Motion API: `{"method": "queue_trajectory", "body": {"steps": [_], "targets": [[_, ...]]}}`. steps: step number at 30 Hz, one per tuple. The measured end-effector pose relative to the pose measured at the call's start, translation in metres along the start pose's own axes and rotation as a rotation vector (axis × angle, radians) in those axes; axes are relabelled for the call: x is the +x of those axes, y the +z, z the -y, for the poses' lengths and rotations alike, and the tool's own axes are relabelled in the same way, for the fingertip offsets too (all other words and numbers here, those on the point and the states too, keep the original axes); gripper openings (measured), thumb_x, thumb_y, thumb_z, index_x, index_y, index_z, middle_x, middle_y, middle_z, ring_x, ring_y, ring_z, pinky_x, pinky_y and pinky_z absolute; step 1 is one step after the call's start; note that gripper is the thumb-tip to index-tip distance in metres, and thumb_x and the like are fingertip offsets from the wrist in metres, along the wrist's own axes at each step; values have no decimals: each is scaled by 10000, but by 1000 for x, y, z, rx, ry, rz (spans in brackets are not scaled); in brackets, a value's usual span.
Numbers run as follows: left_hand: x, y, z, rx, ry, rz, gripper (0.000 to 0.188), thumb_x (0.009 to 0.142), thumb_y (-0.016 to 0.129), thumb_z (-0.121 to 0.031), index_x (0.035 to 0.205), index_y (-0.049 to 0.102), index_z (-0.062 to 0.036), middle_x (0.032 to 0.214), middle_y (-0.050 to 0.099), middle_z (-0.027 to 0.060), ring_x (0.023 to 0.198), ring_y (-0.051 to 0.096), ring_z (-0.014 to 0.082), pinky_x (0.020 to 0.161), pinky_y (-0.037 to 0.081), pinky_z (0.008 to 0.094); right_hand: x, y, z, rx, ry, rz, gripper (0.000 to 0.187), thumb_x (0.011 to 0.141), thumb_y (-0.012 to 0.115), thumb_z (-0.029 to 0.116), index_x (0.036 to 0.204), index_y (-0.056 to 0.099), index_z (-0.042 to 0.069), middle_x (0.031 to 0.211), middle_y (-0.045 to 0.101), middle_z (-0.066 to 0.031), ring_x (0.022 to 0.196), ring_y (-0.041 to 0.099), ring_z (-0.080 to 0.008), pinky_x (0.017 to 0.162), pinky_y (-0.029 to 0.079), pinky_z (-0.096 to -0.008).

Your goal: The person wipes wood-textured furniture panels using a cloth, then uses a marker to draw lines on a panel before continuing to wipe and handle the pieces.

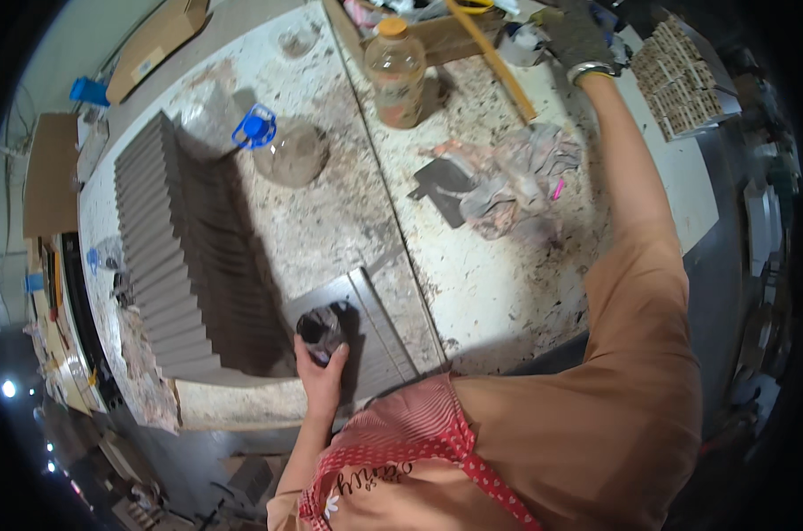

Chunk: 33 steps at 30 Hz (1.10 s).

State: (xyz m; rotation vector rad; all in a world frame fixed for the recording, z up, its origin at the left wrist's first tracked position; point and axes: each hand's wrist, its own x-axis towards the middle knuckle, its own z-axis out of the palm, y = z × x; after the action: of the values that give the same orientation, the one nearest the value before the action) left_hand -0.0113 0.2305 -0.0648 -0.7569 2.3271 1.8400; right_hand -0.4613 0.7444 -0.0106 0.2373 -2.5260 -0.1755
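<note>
Low in the view, my left hand [323, 370] is wrapped round the side of a small dark-stained cup [318, 329]. The cup stands over a flat grey metal plate [375, 341], its open top facing up. My right hand [582, 40], in a dark grey work glove, reaches out to the far right of the table. Beside that glove is a white and dark crumpled item [523, 42]. The gloved fingers blur into the clutter there, so what they hold is unclear. Left of the cup, a long grey pleated stack [176, 248] rests on the table.
A round clear jug with a blue cap [291, 150] and an orange-capped bottle [397, 75] stand further back. Stained rags [516, 181] lie over a dark flat piece [441, 188]. A yellow wooden strip [494, 62] leans by a cardboard box. Stacked patterned pieces [680, 80] sit far right.
</note>
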Motion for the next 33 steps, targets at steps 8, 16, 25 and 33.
{"method": "queue_trajectory", "body": {"steps": [8, 16, 25, 33], "targets": [[1, -1, -4, -60, 8, -15, 576, 765, 757, -140, 1234, 467, 25, 1041, 589, 98, 920, 544, 174, 848, 442, 288, -119, -152, 268, 531, -577, 206, 461, 868, 570, 242, 1291, 524, 64, 1136, 607, -163, 1084, 550, -311, 987, 397, -466], [-1, 1, -18, -124, 96, 81, 588, 760, 750, -55, 1256, 442, 11, 1105, 576, 94, 989, 563, 171, 895, 445, 293, -129, -156, 249, 398, -291, 784, 563, 829, 564, 129, 1375, 445, 59, 1229, 540, -188, 1178, 487, -322, 1001, 408, -414], [1, 2, -16, -41, 249, 92, 677, 730, 782, -77, 1299, 426, 13, 1158, 558, 117, 1061, 547, 186, 952, 423, 300, -137, -149, 252, 85, -416, 483, 209, 777, 585, 159, 959, 682, 128, 1120, 608, -111, 1144, 525, -284, 979, 381, -463], [-2, -6, -8, -71, 215, 84, 650, 753, 768, -78, 1302, 433, 11, 1162, 563, 105, 1063, 546, 182, 957, 414, 297, -121, -112, 275, 128, -716, 732, 202, 794, 578, 94, 957, 694, 67, 992, 700, -149, 939, 677, -304, 811, 501, -445]]}}
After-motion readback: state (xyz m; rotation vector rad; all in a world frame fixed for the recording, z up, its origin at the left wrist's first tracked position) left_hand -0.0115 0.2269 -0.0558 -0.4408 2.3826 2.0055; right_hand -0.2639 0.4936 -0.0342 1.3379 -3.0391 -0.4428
